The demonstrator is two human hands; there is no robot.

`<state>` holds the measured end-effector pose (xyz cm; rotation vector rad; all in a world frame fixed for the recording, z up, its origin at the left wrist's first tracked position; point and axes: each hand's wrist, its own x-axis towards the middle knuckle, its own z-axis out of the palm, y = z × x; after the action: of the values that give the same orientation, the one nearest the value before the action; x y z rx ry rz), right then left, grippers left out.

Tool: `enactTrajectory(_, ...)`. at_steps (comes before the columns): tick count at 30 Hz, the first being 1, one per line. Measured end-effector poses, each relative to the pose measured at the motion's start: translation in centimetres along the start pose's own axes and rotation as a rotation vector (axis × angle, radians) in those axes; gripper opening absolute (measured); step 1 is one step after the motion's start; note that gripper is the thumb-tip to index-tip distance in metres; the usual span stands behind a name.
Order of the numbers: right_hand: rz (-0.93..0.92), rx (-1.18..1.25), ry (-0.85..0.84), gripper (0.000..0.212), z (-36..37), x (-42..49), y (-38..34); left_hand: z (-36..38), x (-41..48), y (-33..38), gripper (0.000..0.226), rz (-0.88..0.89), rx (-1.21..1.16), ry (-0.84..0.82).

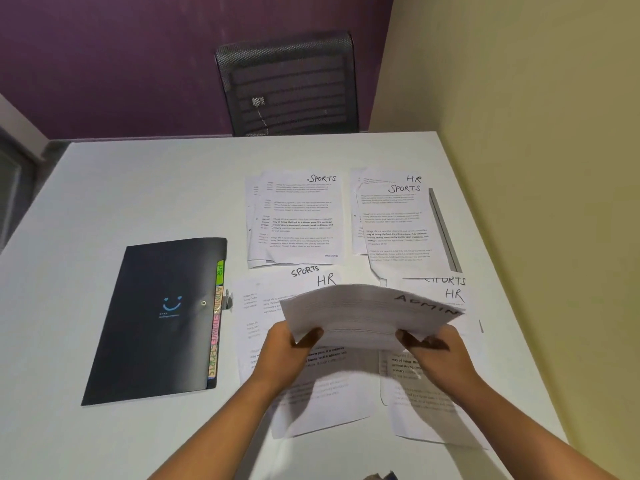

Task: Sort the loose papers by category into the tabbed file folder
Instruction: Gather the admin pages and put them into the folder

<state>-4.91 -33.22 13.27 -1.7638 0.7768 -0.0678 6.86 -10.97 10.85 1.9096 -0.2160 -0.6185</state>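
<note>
Left hand (289, 346) and right hand (434, 348) each grip an edge of the "ADMIN" sheaf (363, 315), held above 4 piles (298, 220) marked SPORTS and HR. The closed black folder (156, 320) lies to the left, tabs (216, 320) reading HR, ADMIN, perhaps FINANCE, SPORTS. Bare table (138, 188) lies beyond it.

A white tabletop (138, 188) fills the lower part of the view, its far edge running level and its right edge meeting a pale yellow-green wall (519, 98). Behind the far edge stands a black mesh-backed chair (291, 84), pushed in close, against a deep purple wall (121, 57). A small checked tag (258, 101) is on the chair's back, with a thin cord trailing down from it. Near the tabletop's right edge lies a thin grey slab (445, 230), long side running away from the viewer. At far left, a grey frame (14, 174) shows dimly.
</note>
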Motion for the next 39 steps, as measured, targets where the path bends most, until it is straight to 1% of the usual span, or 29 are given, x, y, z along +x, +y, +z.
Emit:
enactTrajectory(1, 0.013, -0.002, 0.030, 0.008, 0.0, 0.3, 0.1, -0.1, 0.1, -0.3, 0.024, -0.004, 0.011, -0.009)
enactTrajectory(3, 0.031, 0.002, 0.101, 0.018, -0.1, 0.9, 0.5, -0.3, 0.6, -1.1, 0.031, -0.032, 0.042, -0.022)
enactTrajectory(4, 0.030, 0.000, 0.125, 0.018, -0.2, 1.4, 0.8, -0.4, 1.0, -1.7, 0.034, -0.058, 0.060, -0.014)
enactTrajectory(6, 0.015, -0.013, 0.142, 0.015, -0.4, 2.2, 0.9, -0.8, 1.8, -2.7, 0.036, -0.117, 0.078, 0.039)
enactTrajectory(9, -0.026, -0.011, 0.154, 0.023, -0.6, 3.7, 1.2, -2.0, 3.6, -3.1, 0.035, -0.193, 0.115, 0.144)
enactTrajectory(11, -0.017, 0.000, 0.130, 0.021, -0.5, 5.1, 0.7, -2.9, 5.4, -2.8, 0.036, -0.217, 0.131, 0.197)
enactTrajectory(13, 0.039, 0.057, 0.122, 0.014, -0.2, 7.2, 0.2, -3.9, 7.5, -2.3, 0.036, -0.217, 0.171, 0.235)
enactTrajectory(15, 0.091, 0.093, 0.140, 0.016, 0.3, 10.0, 0.2, -5.0, 9.8, -1.7, 0.036, -0.209, 0.230, 0.275)
enactTrajectory(19, 0.172, 0.088, 0.173, 0.020, 1.3, 15.6, 0.1, -6.8, 14.9, -0.1, 0.034, -0.202, 0.298, 0.354)
enactTrajectory(24, 0.275, 0.155, 0.164, 0.026, 2.1, 20.9, 0.9, -8.1, 21.1, 1.0, 0.049, -0.305, 0.388, 0.432)
enactTrajectory(26, 0.339, 0.243, 0.175, 0.021, 2.6, 22.1, 1.2, -8.2, 23.1, 0.5, 0.054, -0.369, 0.429, 0.422)
enactTrajectory(28, 0.395, 0.307, 0.194, 0.022, 3.0, 23.0, 1.8, -8.0, 24.6, 0.0, 0.062, -0.446, 0.454, 0.399)
enactTrajectory(30, 0.416, 0.293, 0.203, 0.024, 3.1, 23.8, 2.6, -7.3, 25.5, 0.0, 0.075, -0.502, 0.481, 0.377)
enactTrajectory(32, 0.416, 0.264, 0.209, 0.022, 3.0, 24.2, 3.3, -6.6, 26.1, 0.0, 0.081, -0.528, 0.501, 0.371)
enactTrajectory(34, 0.413, 0.232, 0.209, 0.017, 2.9, 24.5, 3.9, -6.1, 26.6, 0.0, 0.080, -0.547, 0.492, 0.370)
enactTrajectory(35, 0.411, 0.218, 0.210, 0.015, 2.8, 24.5, 4.2, -6.0, 26.7, -0.1, 0.075, -0.556, 0.483, 0.358)
enactTrajectory(37, 0.395, 0.195, 0.219, 0.013, 2.9, 24.6, 4.6, -5.8, 26.9, -0.1, 0.061, -0.560, 0.461, 0.326)
enactTrajectory(39, 0.368, 0.160, 0.227, 0.008, 3.0, 24.6, 4.9, -5.9, 27.0, -0.2, 0.040, -0.525, 0.430, 0.317)
